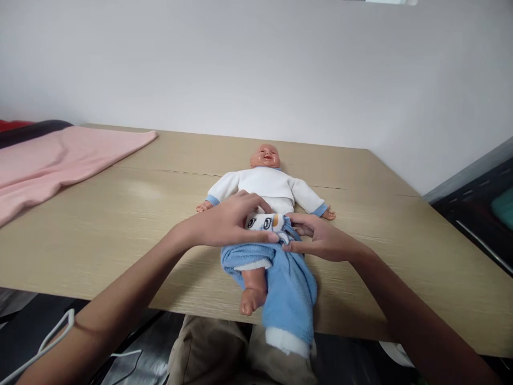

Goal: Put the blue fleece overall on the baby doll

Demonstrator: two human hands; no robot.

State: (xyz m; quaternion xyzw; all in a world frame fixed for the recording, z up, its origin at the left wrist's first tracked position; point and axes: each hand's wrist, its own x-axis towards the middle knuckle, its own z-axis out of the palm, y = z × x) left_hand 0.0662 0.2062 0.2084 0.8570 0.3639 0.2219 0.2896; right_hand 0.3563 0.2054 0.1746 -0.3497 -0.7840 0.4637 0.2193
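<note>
A baby doll point(265, 156) lies on its back on the table, head toward the wall, in a white top point(260, 182) with blue cuffs. Blue pants point(289, 289) with white cuffs cover its legs; one bare foot point(253, 299) sticks out of the left pant leg, while the other leg's cuff hangs over the table edge. At the waist, my left hand point(232, 219) grips the pants' folded waistband, which has a printed face on white. Opposite it, my right hand point(316, 235) pinches the right side of that waistband. The doll's second foot is hidden.
A pink cloth point(72, 155) is spread at the left of the table point(152, 198), beside dark and red items. Past the right edge stands a black object point(476, 208). A white cable point(52, 337) crosses near my left forearm.
</note>
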